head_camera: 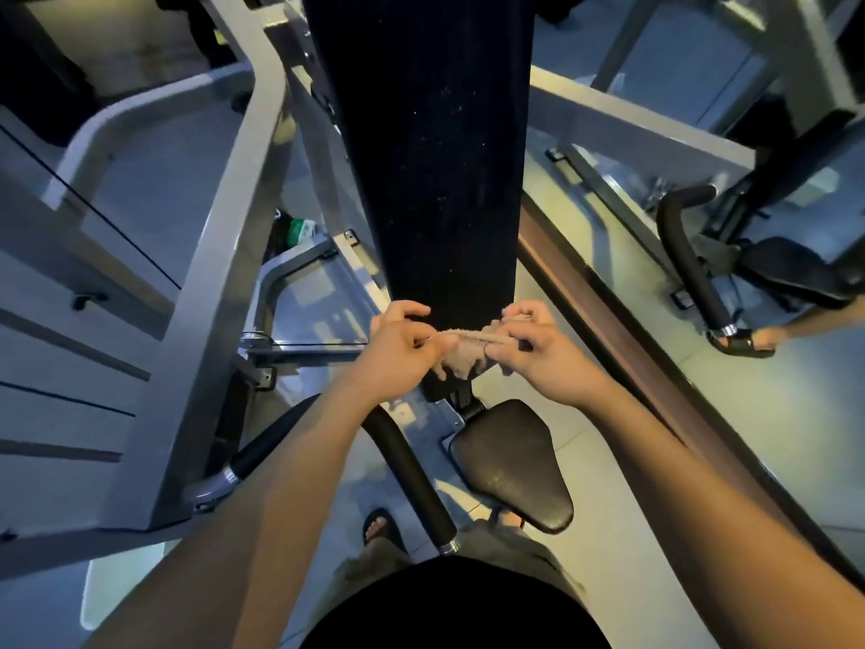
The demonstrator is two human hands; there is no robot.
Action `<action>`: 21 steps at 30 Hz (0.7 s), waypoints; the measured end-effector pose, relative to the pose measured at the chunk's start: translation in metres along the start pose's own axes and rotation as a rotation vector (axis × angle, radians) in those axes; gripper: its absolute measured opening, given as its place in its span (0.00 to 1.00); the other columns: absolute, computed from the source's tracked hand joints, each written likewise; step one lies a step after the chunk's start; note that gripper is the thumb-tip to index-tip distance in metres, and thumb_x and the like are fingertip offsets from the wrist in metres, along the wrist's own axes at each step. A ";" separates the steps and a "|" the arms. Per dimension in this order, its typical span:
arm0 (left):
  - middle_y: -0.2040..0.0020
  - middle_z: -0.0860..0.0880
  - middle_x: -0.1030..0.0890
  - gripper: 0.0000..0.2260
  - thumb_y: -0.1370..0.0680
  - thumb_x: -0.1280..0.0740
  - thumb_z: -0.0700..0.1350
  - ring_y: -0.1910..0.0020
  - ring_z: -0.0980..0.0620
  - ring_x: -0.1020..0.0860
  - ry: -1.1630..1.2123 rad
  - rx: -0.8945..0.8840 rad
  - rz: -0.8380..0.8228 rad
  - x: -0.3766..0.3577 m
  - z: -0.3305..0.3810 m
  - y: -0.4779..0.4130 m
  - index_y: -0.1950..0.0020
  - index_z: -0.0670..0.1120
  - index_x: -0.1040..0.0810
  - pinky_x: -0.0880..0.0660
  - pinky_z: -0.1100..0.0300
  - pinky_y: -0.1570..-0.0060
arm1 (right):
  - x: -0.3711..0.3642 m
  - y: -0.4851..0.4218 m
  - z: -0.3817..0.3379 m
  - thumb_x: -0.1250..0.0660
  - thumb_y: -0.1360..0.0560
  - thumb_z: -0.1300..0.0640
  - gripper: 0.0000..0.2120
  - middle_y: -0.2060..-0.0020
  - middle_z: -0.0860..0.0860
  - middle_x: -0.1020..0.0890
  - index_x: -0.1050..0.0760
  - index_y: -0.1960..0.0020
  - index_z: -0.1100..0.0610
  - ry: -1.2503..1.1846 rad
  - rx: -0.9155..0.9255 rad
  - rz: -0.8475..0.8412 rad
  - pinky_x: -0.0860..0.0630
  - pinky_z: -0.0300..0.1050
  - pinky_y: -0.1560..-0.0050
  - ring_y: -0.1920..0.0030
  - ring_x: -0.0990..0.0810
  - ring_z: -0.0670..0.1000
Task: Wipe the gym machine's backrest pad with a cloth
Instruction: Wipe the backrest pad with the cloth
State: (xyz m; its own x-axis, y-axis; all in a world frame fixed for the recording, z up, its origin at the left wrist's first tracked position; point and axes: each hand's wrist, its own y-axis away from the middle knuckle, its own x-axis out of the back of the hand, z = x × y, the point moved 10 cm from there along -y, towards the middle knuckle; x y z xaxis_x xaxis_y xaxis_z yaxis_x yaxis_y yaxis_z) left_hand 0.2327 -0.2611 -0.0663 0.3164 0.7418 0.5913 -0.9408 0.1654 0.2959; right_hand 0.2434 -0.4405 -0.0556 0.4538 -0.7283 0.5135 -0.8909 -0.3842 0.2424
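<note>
A long black backrest pad (pixel 435 152) rises up the middle of the view, speckled with pale dust. At its lower end, a small beige cloth (pixel 463 356) is stretched between both hands in front of the pad. My left hand (pixel 398 348) pinches the cloth's left edge with curled fingers. My right hand (pixel 538 348) grips its right edge. The cloth's lower part hangs in a loose fold between them.
A black seat pad (pixel 510 466) sits below the backrest. Black padded handles (pixel 412 466) curve in front of it. Grey machine frame (pixel 220 274) stands to the left. A mirror (pixel 702 203) on the right reflects the machine. My sandalled feet (pixel 379 526) stand on the tiled floor.
</note>
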 end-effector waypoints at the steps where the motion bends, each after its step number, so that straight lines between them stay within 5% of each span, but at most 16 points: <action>1: 0.37 0.57 0.32 0.16 0.18 0.36 0.57 0.32 0.55 0.36 0.016 -0.003 -0.017 -0.002 0.001 0.000 0.54 0.50 0.14 0.39 0.54 0.29 | 0.002 0.004 -0.003 0.29 0.20 0.54 0.11 0.39 0.57 0.24 0.18 0.60 0.45 -0.063 -0.029 0.028 0.30 0.41 0.35 0.31 0.31 0.43; 4: 0.38 0.53 0.28 0.05 0.19 0.32 0.53 0.33 0.52 0.30 0.030 0.018 0.084 0.005 0.006 0.000 0.45 0.55 0.20 0.31 0.50 0.30 | 0.007 0.019 -0.012 0.34 0.17 0.59 0.14 0.55 0.67 0.18 0.17 0.57 0.65 -0.254 -0.089 0.110 0.26 0.43 0.43 0.53 0.18 0.48; 6: 0.35 0.50 0.27 0.14 0.20 0.31 0.50 0.36 0.51 0.27 0.073 0.084 0.172 0.013 0.004 0.005 0.35 0.52 0.24 0.28 0.53 0.34 | 0.016 0.025 -0.012 0.36 0.16 0.58 0.16 0.66 0.62 0.20 0.21 0.55 0.69 -0.283 -0.135 0.211 0.26 0.45 0.52 0.64 0.21 0.50; 9: 0.38 0.52 0.21 0.15 0.20 0.31 0.52 0.40 0.54 0.22 0.297 0.142 0.040 -0.007 0.008 0.007 0.34 0.52 0.24 0.24 0.54 0.37 | 0.018 0.026 -0.003 0.35 0.16 0.56 0.11 0.62 0.51 0.20 0.21 0.50 0.62 -0.195 -0.203 0.244 0.25 0.42 0.55 0.61 0.22 0.47; 12: 0.41 0.56 0.19 0.18 0.22 0.30 0.56 0.42 0.57 0.21 0.342 0.135 -0.154 -0.036 0.025 0.010 0.33 0.55 0.24 0.23 0.57 0.43 | 0.009 0.023 0.002 0.34 0.18 0.60 0.07 0.52 0.58 0.16 0.19 0.44 0.60 -0.388 -0.162 0.121 0.24 0.55 0.46 0.54 0.19 0.59; 14: 0.47 0.55 0.18 0.13 0.21 0.32 0.53 0.47 0.54 0.20 0.295 0.078 -0.143 -0.039 0.039 0.008 0.38 0.54 0.22 0.22 0.57 0.50 | 0.008 0.020 0.007 0.32 0.19 0.60 0.08 0.49 0.63 0.16 0.18 0.43 0.59 -0.503 -0.155 0.091 0.22 0.60 0.46 0.51 0.18 0.66; 18: 0.51 0.49 0.16 0.05 0.20 0.34 0.49 0.49 0.47 0.17 0.443 0.115 0.010 -0.029 0.040 0.000 0.46 0.54 0.21 0.21 0.50 0.49 | 0.023 0.007 0.024 0.31 0.18 0.57 0.03 0.55 0.53 0.20 0.23 0.46 0.55 -0.432 -0.182 0.241 0.24 0.45 0.52 0.58 0.20 0.45; 21: 0.48 0.49 0.16 0.08 0.19 0.32 0.50 0.48 0.48 0.16 0.565 0.203 0.055 -0.029 0.036 -0.002 0.41 0.51 0.24 0.18 0.48 0.46 | -0.004 -0.002 0.026 0.37 0.17 0.44 0.17 0.54 0.48 0.16 0.22 0.40 0.57 -0.582 -0.179 0.023 0.22 0.41 0.51 0.55 0.17 0.42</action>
State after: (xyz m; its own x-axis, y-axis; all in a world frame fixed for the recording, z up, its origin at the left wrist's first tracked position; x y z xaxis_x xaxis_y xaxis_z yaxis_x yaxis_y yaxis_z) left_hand 0.2300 -0.3066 -0.0573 0.1022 0.9854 0.1362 -0.8942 0.0310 0.4466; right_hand 0.2445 -0.4515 -0.0795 0.3260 -0.9454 -0.0020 -0.8673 -0.2999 0.3973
